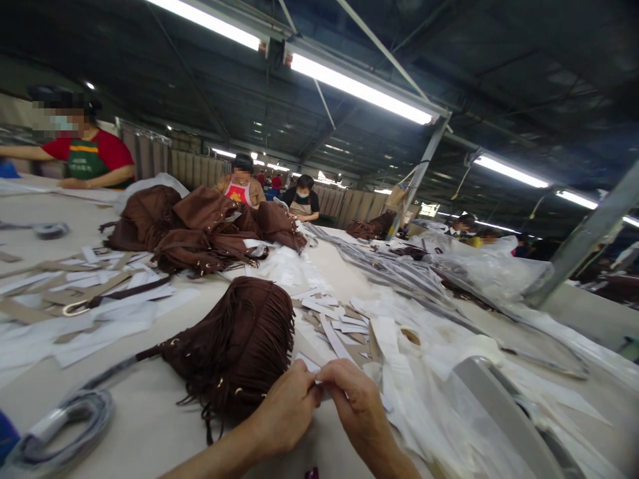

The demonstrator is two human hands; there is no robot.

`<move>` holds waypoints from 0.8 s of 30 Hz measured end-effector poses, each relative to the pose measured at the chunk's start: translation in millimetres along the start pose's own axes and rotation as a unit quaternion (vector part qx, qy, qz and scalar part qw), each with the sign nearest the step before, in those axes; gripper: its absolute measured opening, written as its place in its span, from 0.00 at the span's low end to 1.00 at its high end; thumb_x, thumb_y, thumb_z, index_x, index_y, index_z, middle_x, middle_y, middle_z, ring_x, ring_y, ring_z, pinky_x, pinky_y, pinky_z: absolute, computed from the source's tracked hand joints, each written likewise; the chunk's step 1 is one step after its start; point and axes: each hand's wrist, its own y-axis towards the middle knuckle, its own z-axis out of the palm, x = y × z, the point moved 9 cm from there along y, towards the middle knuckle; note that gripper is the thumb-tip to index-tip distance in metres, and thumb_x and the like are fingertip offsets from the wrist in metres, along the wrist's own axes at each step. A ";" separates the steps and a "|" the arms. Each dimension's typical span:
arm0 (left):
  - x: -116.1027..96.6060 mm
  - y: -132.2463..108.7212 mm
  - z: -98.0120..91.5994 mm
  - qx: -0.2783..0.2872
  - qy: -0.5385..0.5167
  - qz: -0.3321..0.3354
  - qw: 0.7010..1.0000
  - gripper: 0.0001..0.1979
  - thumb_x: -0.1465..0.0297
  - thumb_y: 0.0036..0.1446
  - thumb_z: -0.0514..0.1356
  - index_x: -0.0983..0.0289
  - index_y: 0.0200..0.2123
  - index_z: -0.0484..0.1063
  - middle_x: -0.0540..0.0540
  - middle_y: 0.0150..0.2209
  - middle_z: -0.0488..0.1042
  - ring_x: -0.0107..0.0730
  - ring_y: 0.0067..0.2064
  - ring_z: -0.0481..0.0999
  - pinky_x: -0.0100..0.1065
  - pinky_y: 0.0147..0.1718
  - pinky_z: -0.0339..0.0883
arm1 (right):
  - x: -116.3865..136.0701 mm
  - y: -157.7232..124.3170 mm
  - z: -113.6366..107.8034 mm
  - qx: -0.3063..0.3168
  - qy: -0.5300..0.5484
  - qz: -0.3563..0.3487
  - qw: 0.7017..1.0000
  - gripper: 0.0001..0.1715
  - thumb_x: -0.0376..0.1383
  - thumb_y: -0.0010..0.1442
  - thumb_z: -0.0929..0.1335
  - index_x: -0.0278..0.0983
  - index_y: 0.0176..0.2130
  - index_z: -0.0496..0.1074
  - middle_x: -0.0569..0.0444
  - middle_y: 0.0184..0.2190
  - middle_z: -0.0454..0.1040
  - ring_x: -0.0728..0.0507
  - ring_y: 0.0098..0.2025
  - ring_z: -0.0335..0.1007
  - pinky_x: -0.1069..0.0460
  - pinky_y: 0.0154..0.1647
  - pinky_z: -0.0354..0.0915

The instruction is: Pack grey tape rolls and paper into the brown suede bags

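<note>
A brown fringed bag [239,346] lies on the table [144,426] just ahead of me. My left hand [284,412] and my right hand [357,402] meet at the bottom centre, right of the bag. Both pinch a small white paper piece [319,382] between their fingertips. Little of the paper shows. White paper strips [339,319] lie scattered just beyond my hands.
More brown fringed bags [200,229] are heaped at the middle left. Paper and tan straps [74,293] cover the left side, with a grey strap bundle [60,426] near me. Clear plastic sheets [469,279] fill the right. Several other workers stand at the far side.
</note>
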 end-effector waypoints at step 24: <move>6.8 -3.2 2.5 0.152 -0.208 -0.096 0.961 0.10 0.64 0.44 0.56 0.65 0.29 0.68 0.47 0.26 0.63 0.27 0.28 0.59 0.29 0.28 0.53 | 25.8 -16.8 -0.6 0.043 0.030 -0.172 0.984 0.14 0.24 0.62 0.62 0.39 0.43 0.70 0.48 0.42 0.75 0.43 0.49 0.67 0.47 0.50 0.68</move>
